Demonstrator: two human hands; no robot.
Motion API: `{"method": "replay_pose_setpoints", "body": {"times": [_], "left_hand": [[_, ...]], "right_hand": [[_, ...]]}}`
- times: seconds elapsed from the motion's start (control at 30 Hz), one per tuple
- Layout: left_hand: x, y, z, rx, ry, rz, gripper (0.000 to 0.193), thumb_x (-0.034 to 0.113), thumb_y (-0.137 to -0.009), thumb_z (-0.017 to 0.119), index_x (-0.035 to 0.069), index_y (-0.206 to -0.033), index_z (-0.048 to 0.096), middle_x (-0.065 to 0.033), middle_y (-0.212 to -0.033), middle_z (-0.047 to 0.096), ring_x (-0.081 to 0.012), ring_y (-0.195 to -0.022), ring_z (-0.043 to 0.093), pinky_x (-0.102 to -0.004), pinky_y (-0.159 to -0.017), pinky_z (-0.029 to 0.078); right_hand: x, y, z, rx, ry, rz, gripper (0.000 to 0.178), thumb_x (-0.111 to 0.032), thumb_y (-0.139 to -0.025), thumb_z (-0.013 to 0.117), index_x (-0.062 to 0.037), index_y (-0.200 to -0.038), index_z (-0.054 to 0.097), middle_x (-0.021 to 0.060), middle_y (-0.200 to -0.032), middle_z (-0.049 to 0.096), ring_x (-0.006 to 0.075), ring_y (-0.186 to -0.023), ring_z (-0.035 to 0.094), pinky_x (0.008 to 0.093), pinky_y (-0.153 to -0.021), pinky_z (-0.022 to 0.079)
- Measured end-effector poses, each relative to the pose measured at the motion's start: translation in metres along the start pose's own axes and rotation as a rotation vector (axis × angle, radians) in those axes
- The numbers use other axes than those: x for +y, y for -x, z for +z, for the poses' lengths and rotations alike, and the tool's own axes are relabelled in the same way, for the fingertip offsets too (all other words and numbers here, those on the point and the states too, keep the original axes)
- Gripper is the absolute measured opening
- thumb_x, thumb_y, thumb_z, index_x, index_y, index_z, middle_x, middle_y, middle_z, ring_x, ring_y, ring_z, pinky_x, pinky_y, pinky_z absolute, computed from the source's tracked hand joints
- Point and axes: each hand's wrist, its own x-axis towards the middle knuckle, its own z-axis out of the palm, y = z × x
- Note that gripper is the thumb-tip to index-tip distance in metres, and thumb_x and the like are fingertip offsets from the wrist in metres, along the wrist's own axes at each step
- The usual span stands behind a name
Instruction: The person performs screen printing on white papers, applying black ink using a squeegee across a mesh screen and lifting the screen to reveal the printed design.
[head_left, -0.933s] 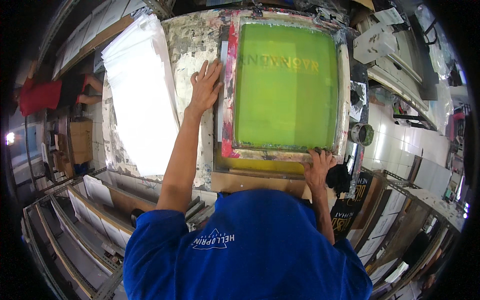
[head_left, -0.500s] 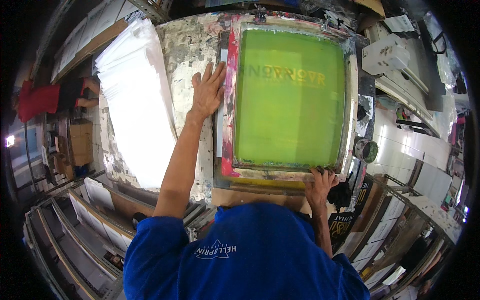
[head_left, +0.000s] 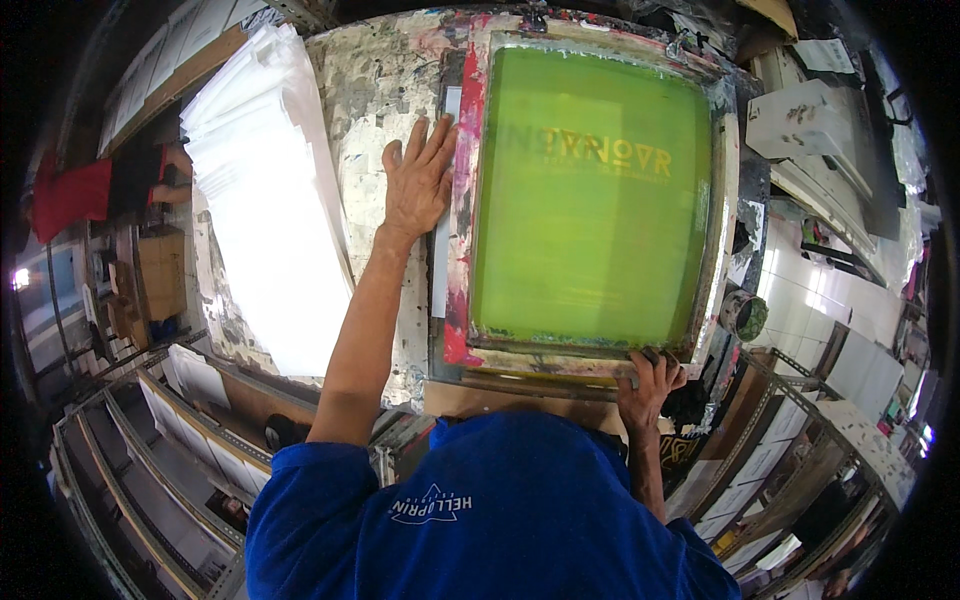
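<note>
A screen-printing frame [head_left: 540,358] with translucent green mesh lies before me on a paint-stained table. Yellow and darker lettering shows through the mesh. At its near right corner, my right hand [head_left: 648,388] has its fingers curled over the frame's edge. My left hand [head_left: 415,185] rests palm down by the left side, fingers stretched out, the fingertips close to the red-smeared frame bar. Beside that bar, the narrow edge of a pale sheet [head_left: 439,275] sticks out from below; the rest is hidden under the frame.
A tall stack of white sheets [head_left: 270,210] leans unevenly on the table's left. An ink-stained round container [head_left: 744,315] stands off the frame's right side. Metal racks [head_left: 140,470] flank me at lower left and right. A person in red [head_left: 75,195] is at far left.
The whole view has shifted slightly. The frame looks a little larger, its right side farther right, and my right hand has moved along with it. My left hand has hardly moved.
</note>
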Motion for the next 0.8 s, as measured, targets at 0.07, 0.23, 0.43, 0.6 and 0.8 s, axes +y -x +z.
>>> {"method": "replay_pose_setpoints", "body": {"times": [0.07,0.23,0.43,0.6,0.8], "left_hand": [[-0.001,0.0014,0.0009,-0.004,-0.005,-0.016,0.059,0.02,-0.091,0.052,0.011,-0.149,0.042,-0.0059,-0.159,0.035,-0.0323,-0.145,0.03,-0.0572,-0.109,0.022],[0.0024,-0.0009,-0.0011,-0.007,0.012,-0.022,0.06,0.018,-0.09,0.054,0.011,-0.149,0.042,-0.0056,-0.159,0.035,-0.0321,-0.145,0.03,-0.057,-0.11,0.021],[0.0021,-0.0005,-0.0002,-0.008,-0.017,-0.019,0.059,0.019,-0.091,0.053,0.01,-0.149,0.042,-0.0058,-0.158,0.036,-0.0323,-0.143,0.032,-0.055,-0.11,0.021],[-0.0001,0.0021,0.0036,0.013,-0.017,-0.004,0.059,0.02,-0.092,0.049,0.01,-0.149,0.042,-0.0069,-0.158,0.037,-0.033,-0.142,0.033,-0.0545,-0.109,0.022],[0.0,0.001,0.0019,0.007,-0.022,-0.004,0.058,0.021,-0.092,0.049,0.011,-0.149,0.042,-0.007,-0.157,0.037,-0.0337,-0.142,0.033,-0.0549,-0.109,0.023]], "right_hand": [[0.0049,0.0037,0.0041,-0.028,0.018,0.015,0.042,-0.007,-0.066,0.066,-0.0106,-0.108,0.066,0.0129,-0.113,0.059,0.037,-0.114,0.047,0.0537,-0.1,0.027],[0.0051,0.0035,0.0071,-0.034,0.005,0.037,0.044,-0.005,-0.065,0.061,-0.0102,-0.108,0.067,0.0142,-0.113,0.058,0.0385,-0.116,0.047,0.0564,-0.102,0.027],[0.0066,0.0063,0.0053,-0.046,0.034,0.028,0.043,-0.007,-0.066,0.063,-0.0113,-0.109,0.067,0.0146,-0.116,0.058,0.039,-0.117,0.046,0.0565,-0.103,0.026],[0.0038,0.0061,-0.0004,-0.028,0.018,0.015,0.043,-0.009,-0.068,0.065,-0.0121,-0.11,0.067,0.0139,-0.117,0.058,0.0383,-0.116,0.046,0.0559,-0.103,0.025],[0.0059,0.0039,0.0028,-0.048,0.039,0.003,0.044,-0.009,-0.067,0.068,-0.0125,-0.111,0.066,0.0129,-0.116,0.057,0.0365,-0.116,0.046,0.0545,-0.103,0.024]]}}
